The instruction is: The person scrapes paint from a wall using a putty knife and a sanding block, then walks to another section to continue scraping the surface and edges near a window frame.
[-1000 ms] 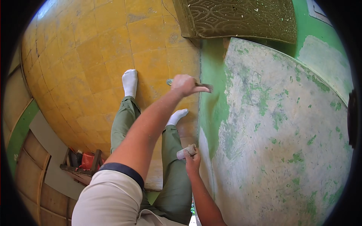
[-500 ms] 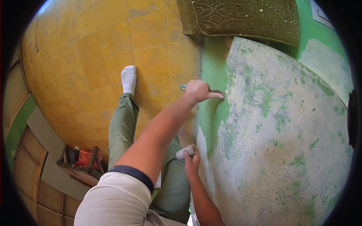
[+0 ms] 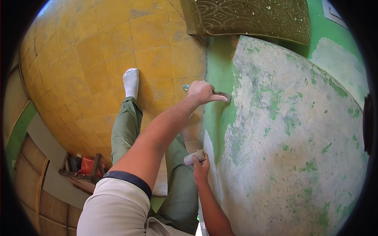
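My left hand (image 3: 201, 92) grips a scraper (image 3: 222, 95). Its blade lies against the green painted strip (image 3: 218, 70) at the edge of a scraped wall (image 3: 291, 129), and its handle end shows behind the knuckles. The wall is mostly bare grey-white plaster with green flecks. Lower down, my right hand (image 3: 201, 170) holds a small grey roll (image 3: 193, 157), perhaps sandpaper, and rests against the wall's edge.
Yellow floor tiles (image 3: 98, 51) spread to the left, with my white-socked foot (image 3: 131, 82) and green trousers on them. A brown patterned mat (image 3: 252, 17) lies at the top by the wall. A wooden stool or crate with something red (image 3: 82, 169) stands at lower left.
My left hand moved right and slightly down, bringing the scraper from off the wall onto the green strip, then shifted a little along it. The right hand stayed put.
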`<state>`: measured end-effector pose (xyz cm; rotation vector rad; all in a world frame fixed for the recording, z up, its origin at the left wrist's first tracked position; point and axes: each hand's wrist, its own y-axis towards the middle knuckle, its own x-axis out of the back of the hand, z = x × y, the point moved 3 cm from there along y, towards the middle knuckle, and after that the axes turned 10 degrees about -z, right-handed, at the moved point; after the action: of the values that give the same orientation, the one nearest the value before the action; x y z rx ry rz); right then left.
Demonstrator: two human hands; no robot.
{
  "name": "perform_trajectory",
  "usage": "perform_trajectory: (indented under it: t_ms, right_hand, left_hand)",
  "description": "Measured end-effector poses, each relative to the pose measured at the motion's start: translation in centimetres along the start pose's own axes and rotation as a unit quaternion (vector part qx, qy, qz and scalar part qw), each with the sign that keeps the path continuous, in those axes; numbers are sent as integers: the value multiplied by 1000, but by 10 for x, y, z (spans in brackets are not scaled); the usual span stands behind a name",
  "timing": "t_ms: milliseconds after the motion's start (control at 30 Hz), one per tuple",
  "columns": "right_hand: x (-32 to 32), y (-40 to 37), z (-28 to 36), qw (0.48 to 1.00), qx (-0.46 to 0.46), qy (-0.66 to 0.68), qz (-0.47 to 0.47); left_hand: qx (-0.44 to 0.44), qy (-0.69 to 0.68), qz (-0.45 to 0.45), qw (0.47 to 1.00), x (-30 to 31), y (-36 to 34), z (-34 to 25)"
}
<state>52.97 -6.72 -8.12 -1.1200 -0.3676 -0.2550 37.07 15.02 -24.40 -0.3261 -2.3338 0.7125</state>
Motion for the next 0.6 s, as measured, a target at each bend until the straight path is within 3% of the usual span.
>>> perform_trajectory:
  t_ms: [133, 233, 267, 300, 600]
  right_hand:
    - [0, 2, 1, 1000, 3, 10, 27]
    - [3, 3, -4, 999, 18, -2, 27]
    - [3, 3, -7, 999, 23, -13, 33]
    - [-1, 1, -3, 999, 22, -17, 37]
    - [0, -3, 7, 1000, 9, 22, 4]
  left_hand:
    - [39, 52, 47, 997, 5, -7, 42]
    - [55, 29, 64, 996, 7, 3, 20]
    - [27, 9, -21, 999, -7, 9, -6]
    - [32, 7, -23, 999, -4, 7, -3]
    - [59, 2, 59, 997, 4, -4, 40]
